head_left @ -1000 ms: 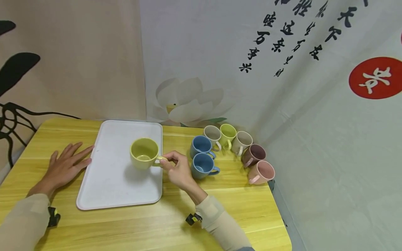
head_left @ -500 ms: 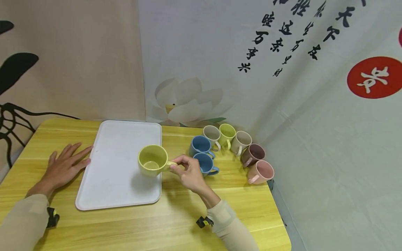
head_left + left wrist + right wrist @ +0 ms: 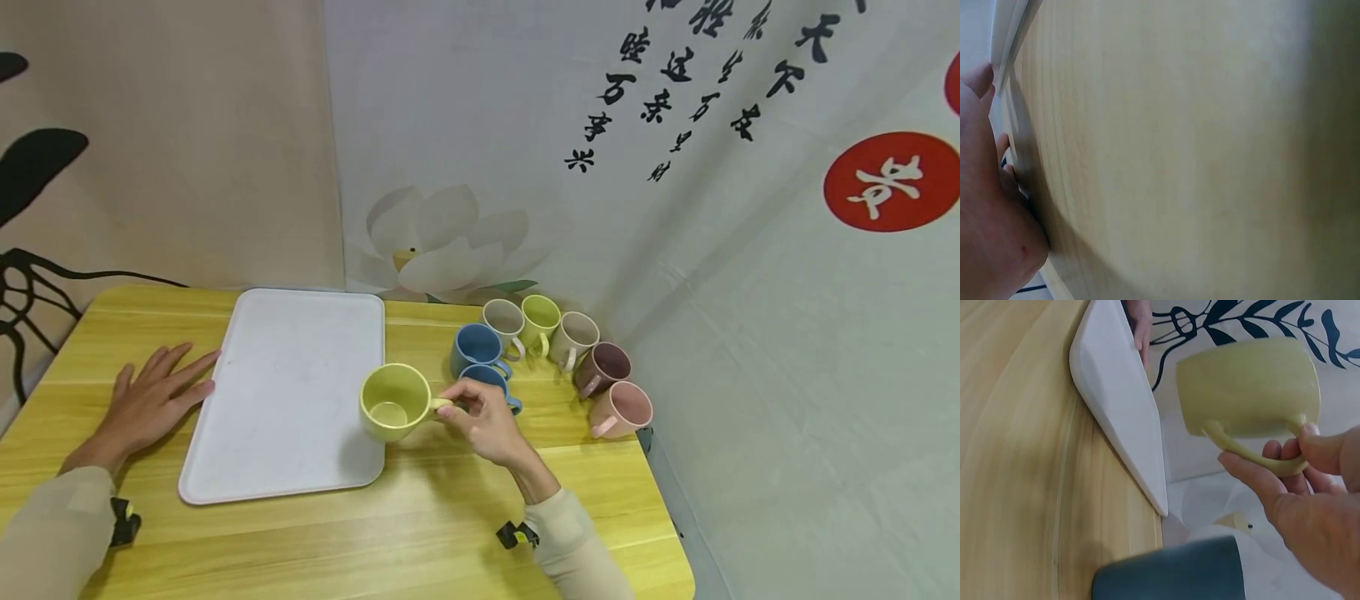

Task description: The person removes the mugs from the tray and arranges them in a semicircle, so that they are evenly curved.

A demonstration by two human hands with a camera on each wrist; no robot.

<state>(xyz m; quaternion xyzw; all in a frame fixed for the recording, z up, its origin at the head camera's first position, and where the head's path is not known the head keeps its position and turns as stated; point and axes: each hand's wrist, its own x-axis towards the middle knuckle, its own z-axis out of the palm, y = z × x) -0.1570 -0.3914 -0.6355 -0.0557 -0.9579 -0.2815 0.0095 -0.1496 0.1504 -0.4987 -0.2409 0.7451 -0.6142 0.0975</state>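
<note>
My right hand (image 3: 487, 421) pinches the handle of a yellow mug (image 3: 393, 404), which hangs in the air over the right edge of a white tray (image 3: 292, 392). The right wrist view shows thumb and fingers about the handle of the mug (image 3: 1247, 387), its body clear of the tray (image 3: 1122, 412). My left hand (image 3: 150, 408) lies flat on the table with fingers spread, its fingertips at the tray's left edge. In the left wrist view that hand (image 3: 991, 200) is beside the tray rim (image 3: 1007, 37). Just behind the right hand stand two blue mugs (image 3: 476, 346), one partly hidden.
Along the table's back right stand a grey mug (image 3: 502, 321), a yellow-green mug (image 3: 540, 321), a beige mug (image 3: 576, 337), a dark maroon mug (image 3: 603, 367) and a pink mug (image 3: 622, 408). A wall hanging (image 3: 480, 150) rises behind the wooden table (image 3: 300, 550).
My right hand has carried the yellow mug rightward and a little nearer, from over the tray to its right edge. The left hand and the tray look unmoved.
</note>
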